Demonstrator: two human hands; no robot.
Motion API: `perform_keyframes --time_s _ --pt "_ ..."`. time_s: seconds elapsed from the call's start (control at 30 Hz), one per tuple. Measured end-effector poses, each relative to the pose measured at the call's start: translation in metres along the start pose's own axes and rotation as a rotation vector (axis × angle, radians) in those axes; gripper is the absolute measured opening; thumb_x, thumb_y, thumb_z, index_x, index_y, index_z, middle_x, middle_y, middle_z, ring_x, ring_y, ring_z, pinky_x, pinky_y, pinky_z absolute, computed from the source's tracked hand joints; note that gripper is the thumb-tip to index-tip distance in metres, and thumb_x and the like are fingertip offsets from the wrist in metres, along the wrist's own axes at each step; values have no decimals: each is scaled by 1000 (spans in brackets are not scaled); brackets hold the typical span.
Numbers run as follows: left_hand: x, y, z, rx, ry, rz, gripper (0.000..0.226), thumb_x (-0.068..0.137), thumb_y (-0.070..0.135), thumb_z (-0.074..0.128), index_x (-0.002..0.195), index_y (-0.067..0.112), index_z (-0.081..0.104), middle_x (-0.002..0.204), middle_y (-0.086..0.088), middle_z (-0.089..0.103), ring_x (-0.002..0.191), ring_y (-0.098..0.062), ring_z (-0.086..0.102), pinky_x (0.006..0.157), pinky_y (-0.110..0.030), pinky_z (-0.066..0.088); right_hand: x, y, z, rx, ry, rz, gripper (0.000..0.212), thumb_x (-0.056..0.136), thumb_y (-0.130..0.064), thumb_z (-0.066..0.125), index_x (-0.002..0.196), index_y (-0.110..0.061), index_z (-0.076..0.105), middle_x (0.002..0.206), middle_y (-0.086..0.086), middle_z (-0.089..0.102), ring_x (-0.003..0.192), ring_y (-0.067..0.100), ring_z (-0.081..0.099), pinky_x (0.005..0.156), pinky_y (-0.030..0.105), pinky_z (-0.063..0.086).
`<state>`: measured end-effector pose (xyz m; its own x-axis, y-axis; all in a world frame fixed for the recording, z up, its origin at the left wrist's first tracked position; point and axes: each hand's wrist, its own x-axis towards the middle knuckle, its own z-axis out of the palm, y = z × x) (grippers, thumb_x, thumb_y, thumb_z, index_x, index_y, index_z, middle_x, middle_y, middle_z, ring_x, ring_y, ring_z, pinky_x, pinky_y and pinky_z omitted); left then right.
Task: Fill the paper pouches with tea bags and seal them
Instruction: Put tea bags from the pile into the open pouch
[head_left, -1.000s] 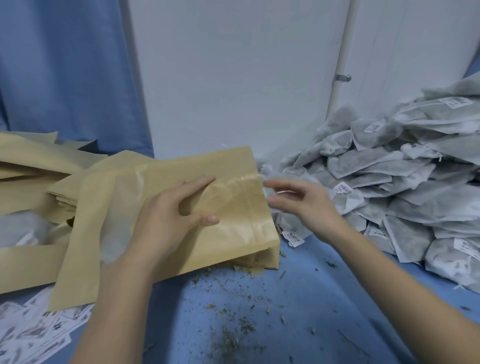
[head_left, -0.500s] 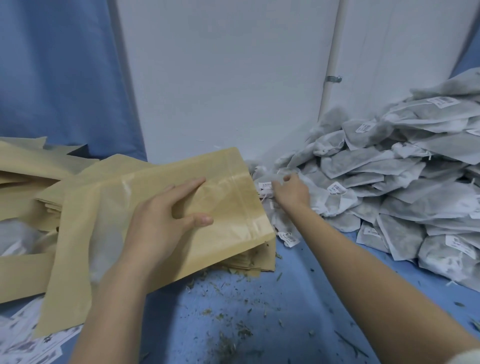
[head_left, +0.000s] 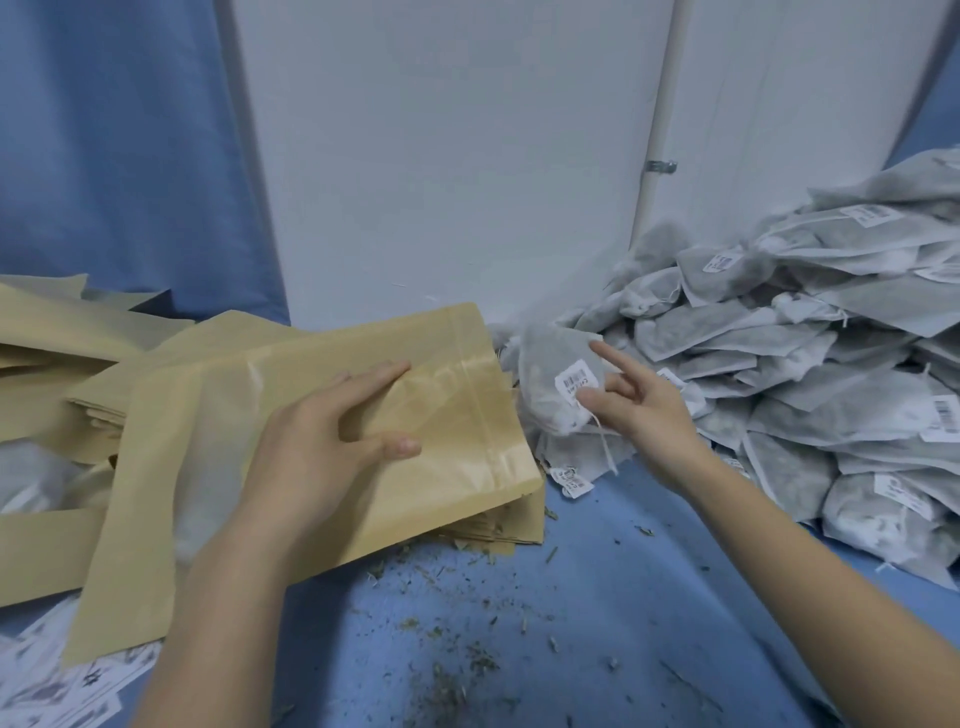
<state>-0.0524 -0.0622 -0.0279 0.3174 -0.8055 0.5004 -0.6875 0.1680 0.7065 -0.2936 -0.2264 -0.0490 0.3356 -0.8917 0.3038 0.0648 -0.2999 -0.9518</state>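
A: Start at the left edge of the blue surface (head_left: 597, 561). What lies there?

B: A loose stack of pouches (head_left: 78, 353), flat and overlapping, running in from the left edge. Printed labels (head_left: 67, 691) lie at the near-left corner, partly under the paper.

A: And the left hand (head_left: 317, 457)?

B: It grips a pouch (head_left: 322, 441) near its open end, thumb on top, fingers (head_left: 374, 376) spread across the upper face. That pouch is raised at a slant, its mouth to the right, resting over more pouches beneath it.

A: Anything inside it?

B: I cannot tell; the paper hides it.

A: Move right.

B: Just beside the pouch's mouth is a tea bag (head_left: 556, 384), grey mesh with a white barcode tag. The right hand (head_left: 639, 410) pinches it by its right side, thumb against the front, index finger stretched up behind its top edge. The bag is held up, just clear of the pouch's edge, a string hanging below it.

A: And further right?

B: A tall pile (head_left: 805, 374) of the same tea bags, heaped against the white wall (head_left: 441, 156) along the far-right edge of the surface.

A: The foreground?

B: Loose crumbs (head_left: 447, 670) of dried tea scattered over the blue surface between the two forearms.
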Motion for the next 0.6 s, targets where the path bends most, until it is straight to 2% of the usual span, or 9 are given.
perform_keyframes --time_s 0.1,0.17,0.23,0.3,0.33,0.43,0.47,0.53,0.6 --pt "0 1 0 0 -44 16 68 60 22 85 104 65 56 101 54 48 126 11 38 98 -15 28 -19 -23 -1 -108 -204 -42 56 78 -2 69 130 -21 54 65 -13 39 61 4 41 68 11 45" --pt "-1 6 4 11 -93 58 70 59 21 86 102 66 56 104 55 47 125 13 36 99 -13 27 -22 -34 6 -230 -289 -60 53 76 -2 71 124 -22 59 73 -12 48 71 4 48 78 13 48" --pt "-2 11 11 14 -137 106 70 58 22 85 105 64 57 113 48 50 127 15 34 100 -7 24 -22 -42 18 -316 -322 -44 48 77 5 68 123 -7 59 89 6 64 86 12 58 91 29 48" --pt "-2 15 18 12 -171 126 68 58 25 85 110 60 58 119 43 51 128 14 33 98 1 20 -19 -44 28 -363 -312 -44 35 79 14 60 113 4 59 104 27 63 97 32 63 94 45 46" --pt "-2 16 20 19 -184 132 67 58 27 84 112 58 58 120 43 50 129 13 32 98 2 19 -15 -41 32 -375 -296 -43 28 80 14 58 106 2 62 102 23 66 96 30 64 90 42 50" --pt "-1 18 24 32 -215 131 63 61 29 83 111 60 58 120 45 48 133 9 31 107 -13 21 -19 -40 47 -358 -299 44 23 86 10 53 86 -11 62 75 -15 65 72 4 57 63 8 45" --pt "-1 20 27 26 -234 126 60 63 29 82 108 61 59 120 45 49 133 8 30 109 -20 22 -18 -33 49 -343 -335 79 21 90 10 48 93 -6 61 77 -14 65 73 7 55 58 5 41" --pt "-4 22 32 39 -264 118 54 70 27 79 104 63 59 119 44 50 134 5 29 112 -26 23 -25 -34 59 -498 -421 81 29 95 6 39 122 8 49 115 11 62 93 19 54 62 6 40" --pt "-6 22 33 67 -258 108 49 76 34 76 109 64 56 120 43 50 135 4 30 113 -29 24 -29 -24 55 -532 -541 10 35 97 5 34 131 12 38 136 26 45 107 20 47 86 18 44"
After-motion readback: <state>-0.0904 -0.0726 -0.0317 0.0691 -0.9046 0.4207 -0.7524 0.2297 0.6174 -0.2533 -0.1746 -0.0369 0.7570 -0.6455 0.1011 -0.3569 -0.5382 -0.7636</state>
